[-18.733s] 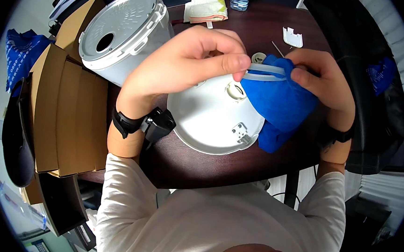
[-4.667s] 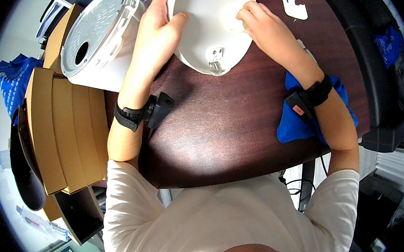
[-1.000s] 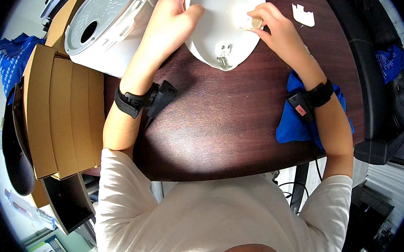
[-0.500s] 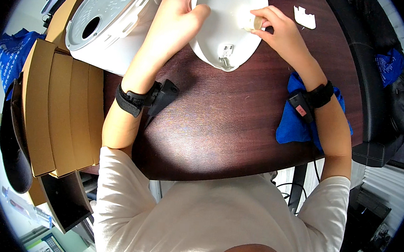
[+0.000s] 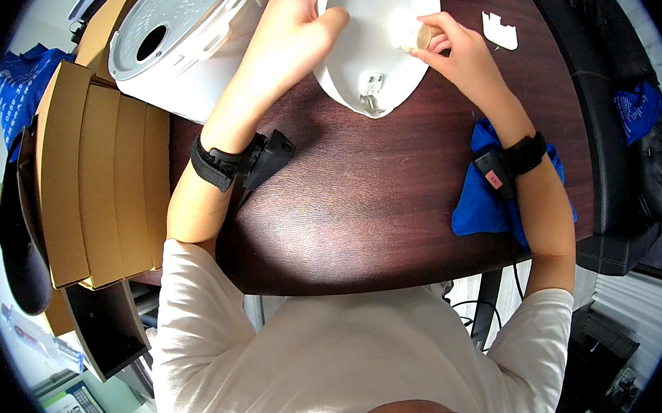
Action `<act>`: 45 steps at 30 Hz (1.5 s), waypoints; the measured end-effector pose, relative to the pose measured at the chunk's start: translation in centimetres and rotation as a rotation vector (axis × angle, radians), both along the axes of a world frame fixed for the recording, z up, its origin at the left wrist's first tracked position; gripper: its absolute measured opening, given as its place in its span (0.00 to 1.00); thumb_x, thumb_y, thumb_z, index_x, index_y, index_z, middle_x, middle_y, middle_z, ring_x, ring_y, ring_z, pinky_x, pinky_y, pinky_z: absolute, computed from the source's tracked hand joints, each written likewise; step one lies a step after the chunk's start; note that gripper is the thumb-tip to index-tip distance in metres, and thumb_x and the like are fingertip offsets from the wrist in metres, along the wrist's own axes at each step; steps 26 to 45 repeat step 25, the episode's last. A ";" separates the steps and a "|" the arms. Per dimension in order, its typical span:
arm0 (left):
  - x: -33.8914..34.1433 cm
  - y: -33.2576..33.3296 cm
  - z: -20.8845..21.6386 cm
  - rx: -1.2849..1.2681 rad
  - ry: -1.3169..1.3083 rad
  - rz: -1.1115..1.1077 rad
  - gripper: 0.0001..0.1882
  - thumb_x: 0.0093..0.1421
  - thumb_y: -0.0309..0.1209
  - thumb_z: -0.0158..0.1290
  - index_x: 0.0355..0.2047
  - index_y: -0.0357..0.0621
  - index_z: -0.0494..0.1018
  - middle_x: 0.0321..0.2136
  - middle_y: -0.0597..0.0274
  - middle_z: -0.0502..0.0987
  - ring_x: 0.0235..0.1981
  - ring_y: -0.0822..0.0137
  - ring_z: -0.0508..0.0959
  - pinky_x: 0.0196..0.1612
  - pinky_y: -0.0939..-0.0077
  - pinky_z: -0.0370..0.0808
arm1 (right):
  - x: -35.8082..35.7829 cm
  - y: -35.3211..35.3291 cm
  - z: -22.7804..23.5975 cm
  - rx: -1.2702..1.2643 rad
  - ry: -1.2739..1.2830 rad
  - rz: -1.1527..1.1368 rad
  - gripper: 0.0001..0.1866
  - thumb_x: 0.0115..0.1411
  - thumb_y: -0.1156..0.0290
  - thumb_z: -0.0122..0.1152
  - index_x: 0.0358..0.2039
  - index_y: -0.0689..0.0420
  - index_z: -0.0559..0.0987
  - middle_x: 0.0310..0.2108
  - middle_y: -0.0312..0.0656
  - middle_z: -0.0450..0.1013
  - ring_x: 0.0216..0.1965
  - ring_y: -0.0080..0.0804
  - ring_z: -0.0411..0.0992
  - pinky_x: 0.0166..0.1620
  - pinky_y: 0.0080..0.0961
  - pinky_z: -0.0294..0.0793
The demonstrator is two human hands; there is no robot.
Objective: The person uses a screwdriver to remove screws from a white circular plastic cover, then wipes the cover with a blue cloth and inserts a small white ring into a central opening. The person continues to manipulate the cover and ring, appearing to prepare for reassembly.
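An oval, hollow white plastic cover [image 5: 361,47] lies inner side up at the far part of the table, with a small metal fitting [image 5: 370,94] at its near end. My left hand [image 5: 305,28] grips its left rim, the thumb over the edge; the other fingers are mostly hidden. Between the thumb and fingers of my right hand [image 5: 457,46] is a small round piece with a flat tan face [image 5: 423,36]. That piece is held against the inside of the cover, near its right wall. The cover's far end runs out of view.
A white appliance body [image 5: 181,50] with a perforated grey top stands left of my left arm. Cardboard boxes [image 5: 102,183] line the table's left side. A small white plastic part [image 5: 499,32] lies at the far right. Under my right forearm is a blue cloth [image 5: 477,197].
Very little differs. The right hand's fingers have shifted slightly around the small round piece, and the cover has moved a touch to the right.
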State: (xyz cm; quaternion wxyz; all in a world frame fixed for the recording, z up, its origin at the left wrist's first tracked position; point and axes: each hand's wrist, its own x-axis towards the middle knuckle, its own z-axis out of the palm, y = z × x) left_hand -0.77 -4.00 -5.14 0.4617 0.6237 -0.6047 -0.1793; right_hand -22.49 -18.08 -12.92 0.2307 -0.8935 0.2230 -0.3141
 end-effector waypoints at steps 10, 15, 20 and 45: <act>-0.4 0.2 0.2 -0.017 -0.035 -0.004 0.14 0.57 0.27 0.50 0.45 0.39 0.70 0.32 0.64 0.74 0.34 0.74 0.73 0.38 0.78 0.70 | 0.5 0.3 -0.3 -0.029 -0.071 -0.061 0.22 0.54 0.61 0.71 0.41 0.60 0.72 0.19 0.42 0.75 0.21 0.30 0.77 0.25 0.23 0.74; -0.2 0.1 0.2 -0.010 -0.009 -0.003 0.15 0.57 0.27 0.50 0.45 0.39 0.70 0.33 0.64 0.74 0.35 0.74 0.73 0.40 0.78 0.70 | 0.5 0.1 -0.1 -0.009 -0.074 -0.085 0.23 0.53 0.60 0.72 0.40 0.61 0.73 0.19 0.43 0.75 0.21 0.32 0.77 0.25 0.24 0.74; -0.1 0.0 0.2 -0.012 -0.008 -0.012 0.16 0.58 0.27 0.50 0.47 0.39 0.69 0.34 0.62 0.75 0.36 0.73 0.74 0.41 0.77 0.71 | 0.5 0.5 -0.3 0.001 -0.111 -0.102 0.23 0.53 0.58 0.72 0.38 0.61 0.74 0.19 0.45 0.76 0.21 0.33 0.77 0.25 0.26 0.75; 0.1 -0.2 -0.3 -0.033 -0.007 -0.039 0.17 0.59 0.28 0.52 0.49 0.40 0.69 0.37 0.59 0.77 0.40 0.71 0.76 0.45 0.76 0.72 | 0.4 0.6 0.9 0.133 0.300 -0.301 0.24 0.54 0.51 0.70 0.34 0.60 0.75 0.19 0.42 0.76 0.22 0.33 0.77 0.28 0.24 0.76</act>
